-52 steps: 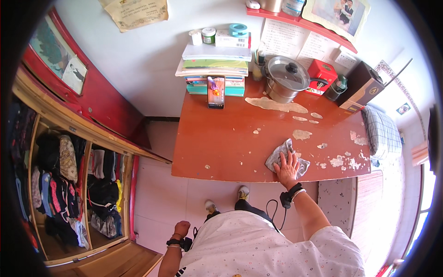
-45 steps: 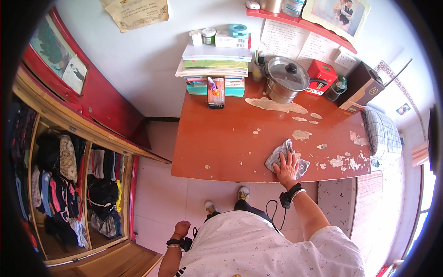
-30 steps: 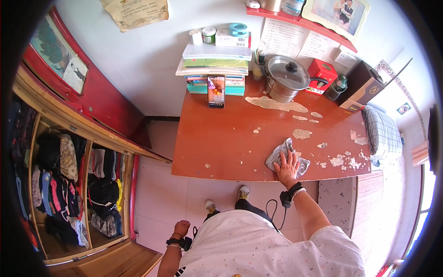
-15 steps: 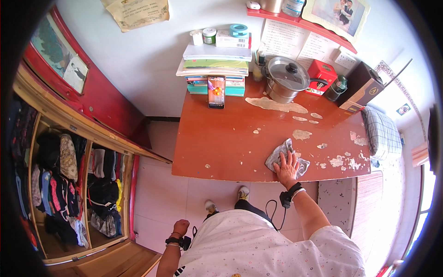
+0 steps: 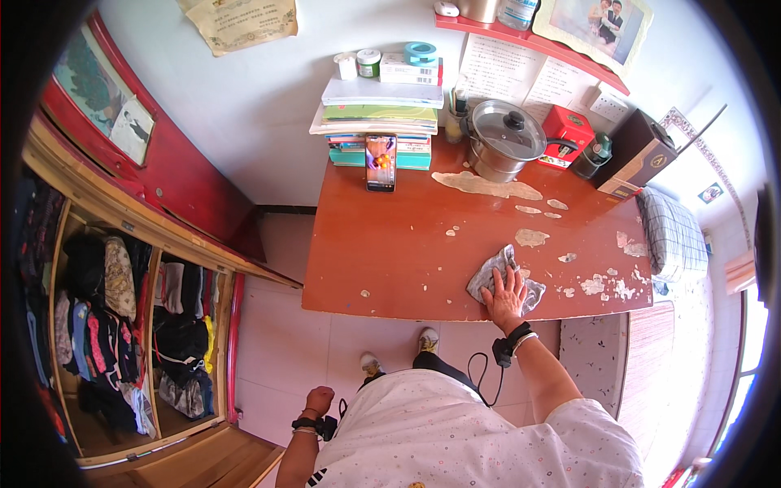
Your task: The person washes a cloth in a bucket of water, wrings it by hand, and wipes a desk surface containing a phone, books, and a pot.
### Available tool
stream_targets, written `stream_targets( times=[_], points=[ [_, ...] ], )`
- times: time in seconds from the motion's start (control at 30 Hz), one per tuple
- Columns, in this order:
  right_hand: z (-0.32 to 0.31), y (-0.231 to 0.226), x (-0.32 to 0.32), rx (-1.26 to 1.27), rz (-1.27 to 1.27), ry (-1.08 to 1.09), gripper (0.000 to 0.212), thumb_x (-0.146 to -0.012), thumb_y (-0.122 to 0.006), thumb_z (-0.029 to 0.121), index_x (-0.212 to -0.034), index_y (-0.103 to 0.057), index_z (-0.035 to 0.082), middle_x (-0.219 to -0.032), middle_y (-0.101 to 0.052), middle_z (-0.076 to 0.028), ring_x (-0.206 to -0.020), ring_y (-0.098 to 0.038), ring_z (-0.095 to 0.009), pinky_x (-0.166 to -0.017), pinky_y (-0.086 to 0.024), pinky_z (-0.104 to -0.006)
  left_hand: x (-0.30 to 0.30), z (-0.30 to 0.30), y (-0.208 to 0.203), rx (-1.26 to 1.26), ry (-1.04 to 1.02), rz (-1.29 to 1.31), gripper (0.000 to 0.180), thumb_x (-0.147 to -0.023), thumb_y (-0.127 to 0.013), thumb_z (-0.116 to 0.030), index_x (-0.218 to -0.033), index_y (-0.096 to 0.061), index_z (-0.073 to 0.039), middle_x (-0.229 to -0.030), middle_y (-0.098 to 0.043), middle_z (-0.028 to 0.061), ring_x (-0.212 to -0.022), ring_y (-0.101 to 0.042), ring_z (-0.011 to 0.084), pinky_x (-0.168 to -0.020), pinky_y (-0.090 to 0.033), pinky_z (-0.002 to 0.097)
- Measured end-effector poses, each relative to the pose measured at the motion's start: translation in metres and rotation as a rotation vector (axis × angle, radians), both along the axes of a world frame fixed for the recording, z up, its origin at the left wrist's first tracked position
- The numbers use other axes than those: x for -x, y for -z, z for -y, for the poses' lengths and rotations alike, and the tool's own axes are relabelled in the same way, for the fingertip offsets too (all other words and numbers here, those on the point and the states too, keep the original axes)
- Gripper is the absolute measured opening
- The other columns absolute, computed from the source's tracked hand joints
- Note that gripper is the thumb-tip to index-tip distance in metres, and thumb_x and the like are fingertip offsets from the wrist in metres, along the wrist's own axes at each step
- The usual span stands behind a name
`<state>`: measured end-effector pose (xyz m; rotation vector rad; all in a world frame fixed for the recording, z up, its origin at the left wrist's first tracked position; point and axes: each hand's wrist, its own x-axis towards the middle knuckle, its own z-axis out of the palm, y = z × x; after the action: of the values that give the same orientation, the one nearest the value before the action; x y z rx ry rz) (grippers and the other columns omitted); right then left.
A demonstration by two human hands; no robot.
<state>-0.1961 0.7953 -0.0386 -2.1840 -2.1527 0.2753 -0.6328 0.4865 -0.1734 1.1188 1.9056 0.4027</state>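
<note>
My right hand lies flat with fingers spread on a crumpled grey patterned cloth. The cloth rests on the worn red-brown table, close to its near edge, and part of it is hidden under the palm. Down at my left side, away from the table, my left hand is curled into a fist. Nothing shows in it. Each wrist wears a black strap with a small device.
At the table's back stand a stack of books, a propped phone, a lidded steel pot, a red box and a dark carton. An open wardrobe is at left, a bed at right.
</note>
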Motion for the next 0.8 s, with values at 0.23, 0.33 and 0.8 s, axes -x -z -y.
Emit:
stream_targets(
  times=[0.23, 0.33, 0.8],
  points=[
    [0.001, 0.003, -0.001, -0.015, 0.015, -0.008, 0.061, -0.083, -0.050, 0.049, -0.134, -0.039, 0.018, -0.145, -0.023, -0.013, -0.134, -0.015, -0.038, -0.105, -0.012, -0.0569, -0.002, -0.003, -0.002, 0.041, 0.037, 0.003, 0.022, -0.078, -0.053, -0.022, -0.078, -0.066, -0.003, -0.076, -0.065, 0.0103, -0.073, -0.061, 0.0226, -0.069, -0.049, 0.0331],
    [0.001, 0.004, -0.002, -0.022, 0.018, -0.011, 0.061, -0.083, -0.050, 0.049, -0.134, -0.039, 0.018, -0.145, -0.023, -0.013, -0.133, -0.016, -0.038, -0.105, -0.012, -0.0569, 0.000, -0.003, -0.003, 0.021, 0.098, -0.023, 0.023, -0.078, -0.052, -0.023, -0.077, -0.066, -0.004, -0.077, -0.065, 0.0110, -0.073, -0.061, 0.0241, -0.069, -0.048, 0.0340],
    [0.001, 0.000, 0.000, -0.014, 0.008, -0.006, 0.060, -0.083, -0.050, 0.048, -0.134, -0.039, 0.018, -0.145, -0.023, -0.013, -0.134, -0.015, -0.037, -0.106, -0.012, -0.0570, 0.002, 0.001, 0.005, -0.124, 0.237, -0.113, 0.022, -0.077, -0.047, -0.021, -0.066, -0.060, -0.008, -0.074, -0.062, 0.0128, -0.075, -0.058, 0.0315, -0.068, -0.048, 0.0396]
  ],
)
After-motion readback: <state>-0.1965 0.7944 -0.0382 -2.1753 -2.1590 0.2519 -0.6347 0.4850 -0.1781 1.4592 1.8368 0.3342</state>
